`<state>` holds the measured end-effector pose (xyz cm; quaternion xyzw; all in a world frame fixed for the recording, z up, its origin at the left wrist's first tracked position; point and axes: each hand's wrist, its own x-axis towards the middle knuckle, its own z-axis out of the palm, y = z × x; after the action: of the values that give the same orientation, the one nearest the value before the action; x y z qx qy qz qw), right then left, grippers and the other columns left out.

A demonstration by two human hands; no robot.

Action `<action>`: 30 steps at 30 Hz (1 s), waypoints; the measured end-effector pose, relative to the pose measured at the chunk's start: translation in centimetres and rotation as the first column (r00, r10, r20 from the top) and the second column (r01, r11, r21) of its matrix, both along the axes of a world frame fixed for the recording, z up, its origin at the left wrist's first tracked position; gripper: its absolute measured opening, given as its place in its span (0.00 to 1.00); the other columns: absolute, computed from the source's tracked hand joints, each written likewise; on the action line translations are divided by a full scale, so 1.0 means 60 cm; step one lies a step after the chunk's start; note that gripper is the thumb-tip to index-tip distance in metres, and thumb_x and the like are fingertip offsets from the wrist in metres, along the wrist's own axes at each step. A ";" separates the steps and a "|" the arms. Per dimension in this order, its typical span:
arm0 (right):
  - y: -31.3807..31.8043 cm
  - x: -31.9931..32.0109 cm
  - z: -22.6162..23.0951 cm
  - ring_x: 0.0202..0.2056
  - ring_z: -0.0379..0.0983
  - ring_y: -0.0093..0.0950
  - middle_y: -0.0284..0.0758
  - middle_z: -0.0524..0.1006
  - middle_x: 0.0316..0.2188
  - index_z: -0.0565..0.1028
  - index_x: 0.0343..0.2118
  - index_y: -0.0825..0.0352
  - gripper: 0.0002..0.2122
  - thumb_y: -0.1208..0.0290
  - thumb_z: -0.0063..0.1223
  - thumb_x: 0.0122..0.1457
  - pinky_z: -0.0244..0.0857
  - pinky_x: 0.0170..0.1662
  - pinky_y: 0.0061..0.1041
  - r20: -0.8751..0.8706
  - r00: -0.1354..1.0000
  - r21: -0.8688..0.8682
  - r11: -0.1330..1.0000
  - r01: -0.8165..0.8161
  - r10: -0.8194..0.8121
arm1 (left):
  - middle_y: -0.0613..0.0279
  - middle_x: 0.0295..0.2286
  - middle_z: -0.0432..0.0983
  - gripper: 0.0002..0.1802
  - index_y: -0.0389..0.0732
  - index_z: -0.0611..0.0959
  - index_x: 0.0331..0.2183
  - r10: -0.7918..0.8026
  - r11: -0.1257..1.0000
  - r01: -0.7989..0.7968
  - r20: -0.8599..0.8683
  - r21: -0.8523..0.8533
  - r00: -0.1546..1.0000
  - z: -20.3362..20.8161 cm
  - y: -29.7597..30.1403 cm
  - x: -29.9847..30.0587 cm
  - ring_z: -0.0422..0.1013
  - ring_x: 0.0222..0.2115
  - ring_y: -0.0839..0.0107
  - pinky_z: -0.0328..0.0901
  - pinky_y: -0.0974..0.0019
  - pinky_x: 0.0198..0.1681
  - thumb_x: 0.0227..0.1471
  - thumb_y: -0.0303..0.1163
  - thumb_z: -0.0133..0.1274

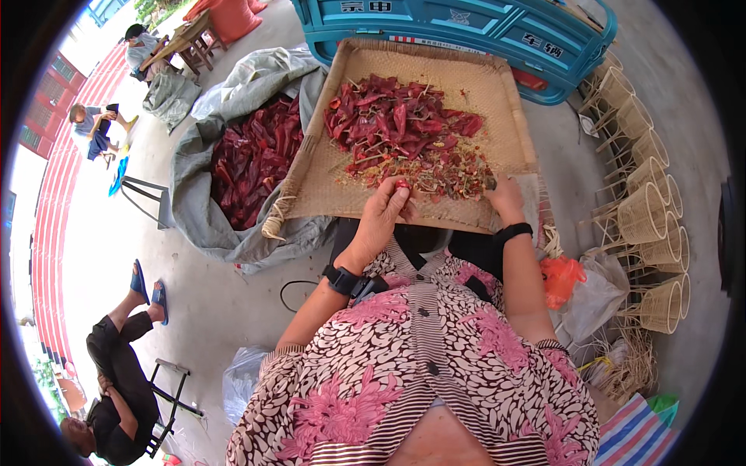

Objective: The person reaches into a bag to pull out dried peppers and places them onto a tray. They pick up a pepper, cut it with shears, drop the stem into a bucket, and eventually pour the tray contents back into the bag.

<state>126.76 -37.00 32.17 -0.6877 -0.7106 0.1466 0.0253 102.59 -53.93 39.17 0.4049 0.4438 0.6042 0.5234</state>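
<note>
A shallow woven tray [311,182] lies in front of me at lap height. On its far half is a heap of dried red chilies [388,116], many with pale stems. Nearer me, loose seeds, stems and chili scraps [447,177] are spread over the weave. My left hand [383,208] is closed at the tray's near edge, with a small piece of red chili [402,184] between thumb and fingers. At the near right corner, my right hand [507,199] has its fingers curled in. Something small and dark shows at its fingertips, too small to name.
Left of the tray stands an open grey sack [186,182] full of red chilies [252,155]. A blue cargo vehicle [466,31] is beyond the tray. Several woven baskets [645,213] line the right side, with plastic bags [594,291] nearer me. Other people sit at the left.
</note>
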 end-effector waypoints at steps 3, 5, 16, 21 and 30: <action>0.007 0.010 -0.006 0.45 0.68 0.46 0.48 0.71 0.42 0.70 0.44 0.68 0.23 0.63 0.58 0.46 0.66 0.43 0.41 0.069 0.996 0.031 0.997 -0.064 0.062 | 0.65 0.30 0.73 0.15 0.37 0.71 0.44 -0.048 0.998 0.051 0.090 -0.024 0.995 -0.010 0.000 -0.007 0.68 0.27 0.78 0.64 0.75 0.31 0.61 0.36 0.41; 0.019 0.010 -0.003 0.43 0.69 0.45 0.48 0.72 0.40 0.71 0.43 0.68 0.23 0.62 0.59 0.45 0.66 0.42 0.41 0.062 0.993 -0.024 0.995 -0.100 0.101 | 0.65 0.31 0.73 0.15 0.38 0.71 0.44 -0.094 0.994 0.099 0.110 -0.038 0.990 -0.025 0.000 -0.018 0.68 0.28 0.78 0.63 0.74 0.32 0.61 0.37 0.42; -0.001 0.028 0.030 0.41 0.71 0.47 0.53 0.74 0.36 0.71 0.38 0.76 0.23 0.62 0.58 0.42 0.65 0.43 0.38 0.078 0.991 -0.055 0.993 -0.109 0.113 | 0.67 0.31 0.71 0.10 0.41 0.72 0.42 -0.056 0.997 0.077 0.459 -0.027 0.887 -0.022 0.000 -0.017 0.65 0.25 0.79 0.59 0.76 0.30 0.59 0.33 0.45; -0.050 0.010 0.057 0.39 0.72 0.33 0.47 0.74 0.36 0.70 0.43 0.73 0.19 0.66 0.54 0.49 0.64 0.44 0.30 -0.559 0.796 0.021 0.963 -0.269 0.235 | 0.67 0.30 0.71 0.08 0.41 0.73 0.39 -0.036 0.997 0.067 0.493 -0.044 0.869 -0.032 -0.001 -0.019 0.65 0.25 0.79 0.59 0.75 0.30 0.59 0.32 0.46; -0.199 -0.134 0.183 0.34 0.73 0.36 0.43 0.74 0.34 0.69 0.46 0.67 0.18 0.64 0.52 0.54 0.66 0.38 0.30 -0.663 0.591 0.173 0.863 -0.475 0.459 | 0.69 0.27 0.72 0.06 0.41 0.74 0.35 -0.037 0.994 0.085 0.556 -0.061 0.830 -0.031 0.000 -0.009 0.66 0.24 0.79 0.60 0.76 0.28 0.57 0.33 0.49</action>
<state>118.72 -48.94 43.16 -0.3736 -0.8029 0.3987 0.2383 102.03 -53.95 37.29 0.2044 0.2849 0.6595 0.6649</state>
